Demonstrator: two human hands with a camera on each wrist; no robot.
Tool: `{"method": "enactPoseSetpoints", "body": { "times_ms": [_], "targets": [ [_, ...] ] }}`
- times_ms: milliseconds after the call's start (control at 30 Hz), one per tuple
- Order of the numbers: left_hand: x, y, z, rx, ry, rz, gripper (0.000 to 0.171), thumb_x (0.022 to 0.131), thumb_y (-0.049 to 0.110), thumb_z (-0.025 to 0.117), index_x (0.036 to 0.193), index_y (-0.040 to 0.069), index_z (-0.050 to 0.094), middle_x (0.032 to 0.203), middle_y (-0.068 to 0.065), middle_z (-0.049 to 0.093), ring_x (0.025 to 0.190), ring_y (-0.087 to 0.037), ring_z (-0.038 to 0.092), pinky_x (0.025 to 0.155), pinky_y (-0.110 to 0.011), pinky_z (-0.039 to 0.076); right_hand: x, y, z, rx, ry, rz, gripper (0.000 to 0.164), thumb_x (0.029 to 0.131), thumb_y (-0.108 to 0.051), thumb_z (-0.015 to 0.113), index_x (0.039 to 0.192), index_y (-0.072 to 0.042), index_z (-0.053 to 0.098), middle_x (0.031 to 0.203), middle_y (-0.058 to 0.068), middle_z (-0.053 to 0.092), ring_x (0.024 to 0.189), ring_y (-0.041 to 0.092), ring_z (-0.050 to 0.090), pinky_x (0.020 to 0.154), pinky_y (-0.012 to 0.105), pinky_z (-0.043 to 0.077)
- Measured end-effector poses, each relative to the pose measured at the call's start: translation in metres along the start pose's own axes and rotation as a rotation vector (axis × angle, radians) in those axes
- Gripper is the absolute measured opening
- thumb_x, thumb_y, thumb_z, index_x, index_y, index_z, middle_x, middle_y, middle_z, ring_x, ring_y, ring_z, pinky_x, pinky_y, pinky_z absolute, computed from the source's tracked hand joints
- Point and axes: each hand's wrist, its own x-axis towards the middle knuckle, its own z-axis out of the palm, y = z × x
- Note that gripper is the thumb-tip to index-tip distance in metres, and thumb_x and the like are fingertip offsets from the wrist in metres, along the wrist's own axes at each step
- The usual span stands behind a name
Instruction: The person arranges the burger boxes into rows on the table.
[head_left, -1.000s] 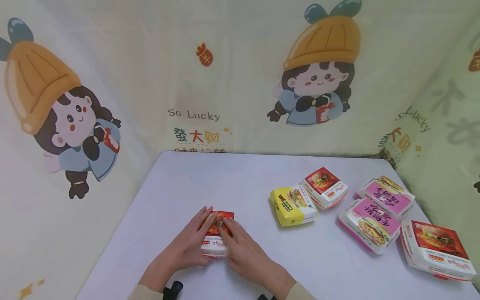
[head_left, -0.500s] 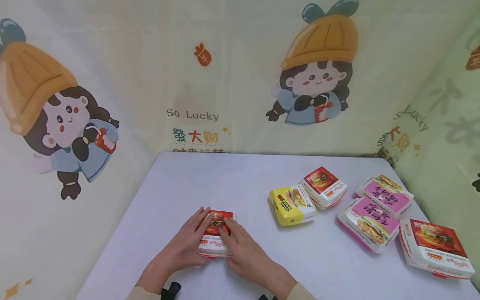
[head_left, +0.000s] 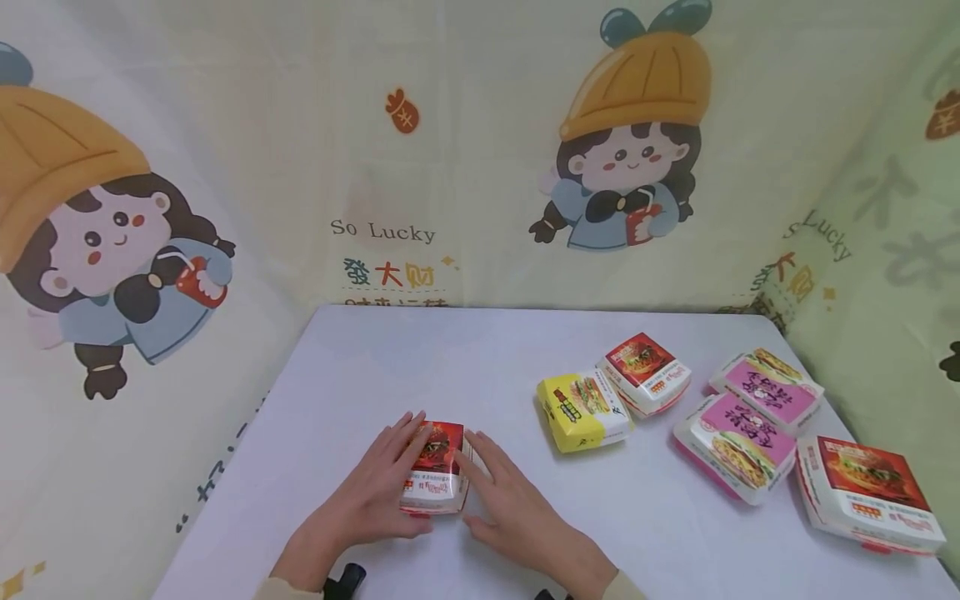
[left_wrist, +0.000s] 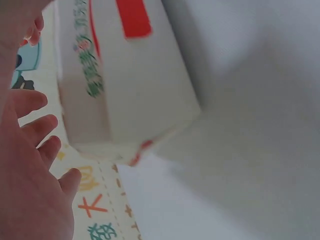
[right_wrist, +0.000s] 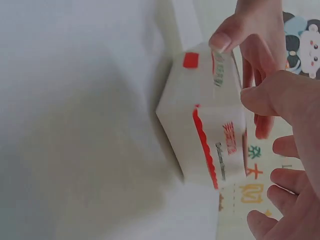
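A burger box [head_left: 437, 479], white with a red burger picture on its lid, lies on the table in front of me. At its left side is my left hand [head_left: 375, 483], fingers extended over the lid's left edge and thumb near the front corner. My right hand [head_left: 517, 508] is beside the right edge with its fingers spread and fairly straight. In the right wrist view the right hand's fingers [right_wrist: 287, 200] stand apart from the box [right_wrist: 215, 135]. The left wrist view shows a white side of the box [left_wrist: 145, 90] close up, beside the left hand's spread fingers [left_wrist: 40, 130].
Right of the hands lies a yellow-and-white burger box [head_left: 585, 411], touching another red-topped box [head_left: 645, 375]. Two pink-topped boxes [head_left: 738, 446] overlap farther right, beside a larger red-topped box [head_left: 870, 496]. A cartoon-printed cloth [head_left: 480, 167] hangs behind the white table [head_left: 420, 350].
My right hand has drawn back off the lid to the right, uncovering more of the box top. The left hand stays at the left side. The view has turned slightly.
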Motion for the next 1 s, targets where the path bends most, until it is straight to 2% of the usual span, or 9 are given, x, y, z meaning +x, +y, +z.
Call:
{"method": "enactPoseSetpoints", "body": {
  "times_ms": [167, 367, 500, 700, 1000],
  "targets": [
    [0.009, 0.010, -0.001, -0.017, 0.046, 0.039, 0.120, 0.062, 0.060, 0.084, 0.157, 0.011, 0.028, 0.167, 0.001, 0.019, 0.154, -0.025, 0.018, 0.122, -0.049, 0.024, -0.008, 0.010, -0.009, -0.022, 0.066, 0.006, 0.080, 0.087, -0.032, 0.075, 0.154, -0.012, 0.035, 0.167, 0.005, 0.017, 0.153, 0.025, 0.022, 0.118, 0.044, 0.035],
    [0.022, 0.022, 0.002, -0.054, 0.047, 0.071, 0.119, 0.066, 0.057, 0.084, 0.159, 0.015, 0.023, 0.167, 0.002, 0.016, 0.154, -0.026, 0.017, 0.120, -0.055, 0.029, -0.015, 0.022, -0.017, -0.025, 0.110, 0.045, 0.084, 0.085, -0.030, 0.077, 0.155, -0.015, 0.033, 0.167, 0.002, 0.017, 0.152, 0.024, 0.023, 0.117, 0.043, 0.036],
    [0.028, 0.028, 0.002, -0.061, 0.046, 0.089, 0.121, 0.065, 0.057, 0.085, 0.159, 0.017, 0.021, 0.168, 0.003, 0.014, 0.154, -0.025, 0.016, 0.120, -0.054, 0.030, -0.018, 0.028, -0.022, -0.009, 0.115, 0.078, 0.086, 0.085, -0.030, 0.078, 0.156, -0.018, 0.031, 0.167, 0.001, 0.016, 0.152, 0.023, 0.022, 0.115, 0.043, 0.039],
    [0.034, 0.035, 0.003, -0.002, 0.032, 0.084, 0.119, 0.068, 0.061, 0.081, 0.159, 0.014, 0.020, 0.168, 0.001, 0.015, 0.155, -0.024, 0.014, 0.123, -0.049, 0.024, -0.023, 0.035, -0.028, -0.024, 0.163, 0.101, 0.086, 0.083, -0.029, 0.079, 0.155, -0.014, 0.034, 0.165, 0.003, 0.021, 0.152, 0.024, 0.026, 0.115, 0.042, 0.039],
    [0.044, 0.045, 0.005, 0.015, -0.005, 0.033, 0.121, 0.070, 0.070, 0.075, 0.160, 0.017, 0.014, 0.169, 0.001, 0.009, 0.156, -0.021, 0.007, 0.125, -0.048, 0.020, -0.030, 0.050, -0.035, -0.068, 0.231, 0.108, 0.088, 0.081, -0.029, 0.082, 0.154, -0.012, 0.036, 0.164, 0.004, 0.025, 0.150, 0.023, 0.029, 0.117, 0.042, 0.036]
  ]
}}
